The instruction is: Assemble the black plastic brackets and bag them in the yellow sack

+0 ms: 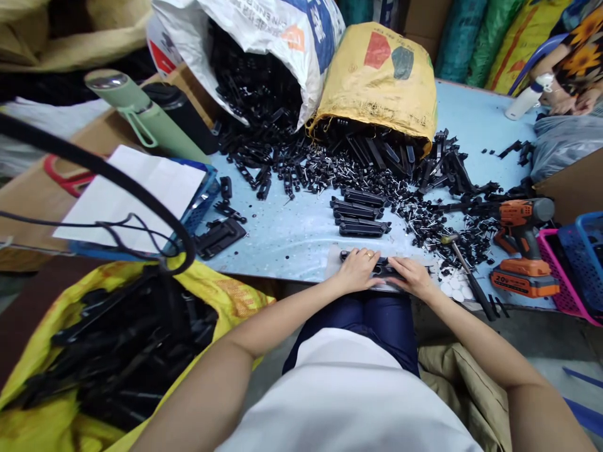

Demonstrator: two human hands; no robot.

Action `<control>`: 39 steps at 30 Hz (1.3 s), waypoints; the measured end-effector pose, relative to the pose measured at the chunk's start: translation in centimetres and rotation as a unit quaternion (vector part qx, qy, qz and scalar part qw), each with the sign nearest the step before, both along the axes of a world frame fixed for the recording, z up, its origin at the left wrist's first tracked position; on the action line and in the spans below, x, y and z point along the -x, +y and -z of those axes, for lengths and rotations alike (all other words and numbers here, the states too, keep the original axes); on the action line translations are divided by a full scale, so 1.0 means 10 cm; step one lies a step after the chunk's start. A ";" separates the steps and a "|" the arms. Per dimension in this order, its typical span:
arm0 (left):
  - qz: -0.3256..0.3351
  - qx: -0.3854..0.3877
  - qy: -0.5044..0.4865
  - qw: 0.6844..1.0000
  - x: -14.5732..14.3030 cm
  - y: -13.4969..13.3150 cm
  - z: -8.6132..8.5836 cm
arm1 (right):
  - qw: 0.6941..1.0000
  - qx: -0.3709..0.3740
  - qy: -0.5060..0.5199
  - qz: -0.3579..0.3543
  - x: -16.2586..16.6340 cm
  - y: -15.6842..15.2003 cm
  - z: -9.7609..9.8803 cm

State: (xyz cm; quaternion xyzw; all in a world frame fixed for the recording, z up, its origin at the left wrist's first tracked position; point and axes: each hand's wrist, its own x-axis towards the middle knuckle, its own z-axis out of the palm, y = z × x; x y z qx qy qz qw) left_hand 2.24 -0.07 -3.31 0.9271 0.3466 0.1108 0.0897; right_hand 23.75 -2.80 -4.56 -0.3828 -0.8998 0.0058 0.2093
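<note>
At the near edge of the blue table, a long black plastic part (380,269) lies under both my hands. My left hand (358,270) closes over its left portion, with a ring on one finger. Toward the other end, my right hand (411,276) grips the same part with fingers and thumb. Just beyond, several similar long black plastic parts (362,213) lie stacked side by side. Behind and to the right of them spreads a heap of small black pieces with metal pins (414,213).
An orange cordless drill (522,245) and a hammer (471,276) lie at right. White (277,25) and yellow (377,69) sacks spill black parts at the back. A yellow sack (235,295) of parts stands lower left. Another person's hands (572,100) show at far right.
</note>
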 end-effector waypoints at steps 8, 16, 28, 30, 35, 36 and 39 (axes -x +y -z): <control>0.004 0.040 0.012 0.999 -0.05 0.02 -0.05 | 0.991 0.000 -0.100 -0.086 -0.10 0.21 -0.02; 0.022 -0.108 0.025 0.994 0.11 0.04 0.07 | 0.981 -0.113 -0.158 -0.001 -0.14 0.18 -0.17; 0.173 0.102 -0.434 0.878 0.11 -0.62 -0.79 | 0.900 0.155 0.307 -0.268 0.50 -0.51 -0.95; 0.153 0.111 -0.456 0.870 0.01 -0.74 -0.75 | 0.878 0.112 0.422 -0.195 0.71 -0.58 -0.73; 0.097 0.008 -0.357 0.929 -0.06 -0.69 -0.33 | 0.880 0.057 0.430 0.194 1.04 -0.34 -0.16; 0.091 -0.022 -0.323 0.942 -0.04 -0.62 -0.24 | 0.891 0.067 0.402 0.199 1.03 -0.21 -0.12; 0.029 -0.095 -0.211 0.972 0.03 -0.33 -0.06 | 0.939 0.065 0.310 0.137 0.81 0.35 -0.11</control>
